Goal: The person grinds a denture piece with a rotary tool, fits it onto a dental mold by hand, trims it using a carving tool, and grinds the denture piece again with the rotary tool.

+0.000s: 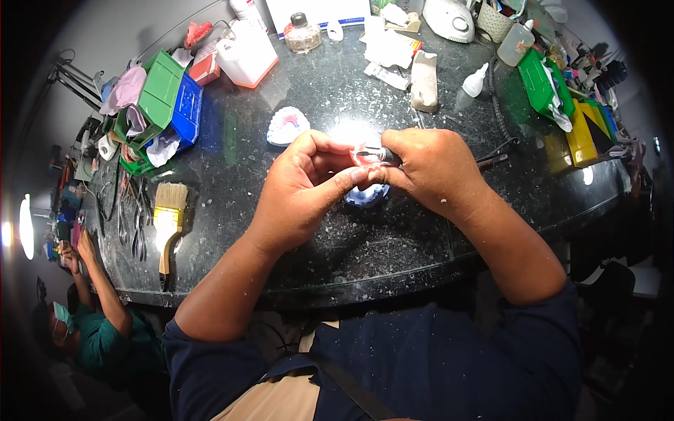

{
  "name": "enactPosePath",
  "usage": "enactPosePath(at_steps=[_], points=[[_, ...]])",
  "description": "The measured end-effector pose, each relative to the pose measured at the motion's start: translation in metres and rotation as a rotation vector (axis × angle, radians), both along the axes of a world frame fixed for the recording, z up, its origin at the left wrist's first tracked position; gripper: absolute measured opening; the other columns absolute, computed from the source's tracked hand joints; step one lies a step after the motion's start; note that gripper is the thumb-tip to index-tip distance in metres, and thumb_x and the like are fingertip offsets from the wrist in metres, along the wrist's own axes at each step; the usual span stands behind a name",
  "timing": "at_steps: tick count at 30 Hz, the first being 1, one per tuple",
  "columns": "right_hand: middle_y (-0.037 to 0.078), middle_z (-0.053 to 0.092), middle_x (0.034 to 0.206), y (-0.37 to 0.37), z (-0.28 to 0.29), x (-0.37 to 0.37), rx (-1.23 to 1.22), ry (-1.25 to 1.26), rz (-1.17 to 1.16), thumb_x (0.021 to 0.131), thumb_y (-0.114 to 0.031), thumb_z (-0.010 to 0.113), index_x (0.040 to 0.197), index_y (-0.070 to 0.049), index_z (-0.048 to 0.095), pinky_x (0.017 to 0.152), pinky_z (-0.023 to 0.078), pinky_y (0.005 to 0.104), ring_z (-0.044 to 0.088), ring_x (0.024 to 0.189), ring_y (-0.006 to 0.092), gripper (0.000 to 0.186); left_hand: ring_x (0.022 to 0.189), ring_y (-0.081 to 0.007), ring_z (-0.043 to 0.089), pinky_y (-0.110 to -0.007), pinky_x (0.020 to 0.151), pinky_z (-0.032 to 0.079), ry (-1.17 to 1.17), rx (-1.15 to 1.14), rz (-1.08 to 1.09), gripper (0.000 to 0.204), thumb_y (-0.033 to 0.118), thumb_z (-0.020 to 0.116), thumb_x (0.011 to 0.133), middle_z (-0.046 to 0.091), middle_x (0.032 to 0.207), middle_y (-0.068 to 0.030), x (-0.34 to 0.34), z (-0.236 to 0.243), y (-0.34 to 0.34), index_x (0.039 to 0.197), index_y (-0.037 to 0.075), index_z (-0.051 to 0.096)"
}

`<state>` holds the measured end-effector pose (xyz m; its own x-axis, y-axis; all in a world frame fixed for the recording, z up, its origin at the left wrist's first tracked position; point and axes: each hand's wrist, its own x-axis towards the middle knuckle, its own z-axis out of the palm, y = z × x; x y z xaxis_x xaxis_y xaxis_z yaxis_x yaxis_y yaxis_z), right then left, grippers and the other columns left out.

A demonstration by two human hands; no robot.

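Over the middle of the dark bench, my left hand [298, 186] pinches a small pink denture plate [358, 161] between thumb and fingers. My right hand [439, 165] is closed around a rotary handpiece [384, 155]. The tool's metal tip points left and lies at the pink plate; whether it touches cannot be made out. Both hands meet there, thumbs close together, and partly cover the plate. Just below them a blue dental model [366, 196] rests on the bench, partly hidden. Beyond my left hand lies a white dental cast [288, 126] with a pink part on it.
At left are a paintbrush [168, 210], several metal hand tools [133, 217] and green and blue bins [160, 88]. A jug [247, 52] and glass jar [302, 35] stand behind. A dropper bottle [475, 81] and yellow bin [581, 133] are right. Another person [105, 330] works far left.
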<state>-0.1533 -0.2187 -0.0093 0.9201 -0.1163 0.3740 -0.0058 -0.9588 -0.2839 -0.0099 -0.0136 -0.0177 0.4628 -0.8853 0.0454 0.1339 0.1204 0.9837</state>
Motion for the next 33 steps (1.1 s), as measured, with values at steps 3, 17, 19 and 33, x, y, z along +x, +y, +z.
enactPosePath(at_steps=[3, 17, 19, 33], points=[[0.015, 0.075, 0.083, -0.0003, -0.0003, -0.0001, 0.007, -0.008, 0.016, 0.092, -0.057, 0.084, 0.094, -0.008, 0.069, 0.067, 0.06, 0.0491, 0.077, 0.079, 0.039, 0.051, 0.121, -0.0243, 0.078, -0.04, 0.108, 0.062, 0.017, 0.004, -0.007, 0.028, 0.0, 0.076, 0.107, 0.08, 0.128, -0.0192, 0.0002, -0.0006, 0.0001, 0.131, 0.0, 0.062], [0.014, 0.075, 0.083, 0.0007, 0.0039, -0.0008, -0.003, -0.03, 0.001, 0.092, -0.053, 0.085, 0.092, -0.008, 0.068, 0.067, 0.06, 0.0488, 0.077, 0.078, 0.0381, 0.048, 0.116, -0.0221, 0.078, -0.038, 0.104, 0.064, 0.044, -0.003, -0.004, 0.031, 0.0, 0.078, 0.106, 0.079, 0.125, -0.0176, -0.0004, -0.0001, -0.0011, 0.131, -0.001, 0.06], [0.014, 0.075, 0.083, 0.0006, 0.0013, -0.0008, -0.014, -0.025, 0.003, 0.092, -0.054, 0.085, 0.093, -0.008, 0.068, 0.067, 0.06, 0.0486, 0.077, 0.078, 0.0381, 0.049, 0.116, -0.0219, 0.078, -0.038, 0.104, 0.064, 0.036, -0.002, -0.003, 0.031, 0.0, 0.078, 0.106, 0.078, 0.125, -0.0173, -0.0007, -0.0009, -0.0012, 0.131, -0.001, 0.06], [0.015, 0.075, 0.083, 0.0011, 0.0017, -0.0014, -0.011, -0.029, -0.006, 0.091, -0.056, 0.085, 0.093, -0.008, 0.069, 0.066, 0.06, 0.0486, 0.077, 0.078, 0.0384, 0.051, 0.115, -0.0213, 0.078, -0.038, 0.105, 0.063, 0.017, -0.007, 0.009, 0.032, 0.0, 0.079, 0.105, 0.078, 0.125, -0.0169, -0.0007, -0.0009, -0.0008, 0.131, -0.001, 0.06]])
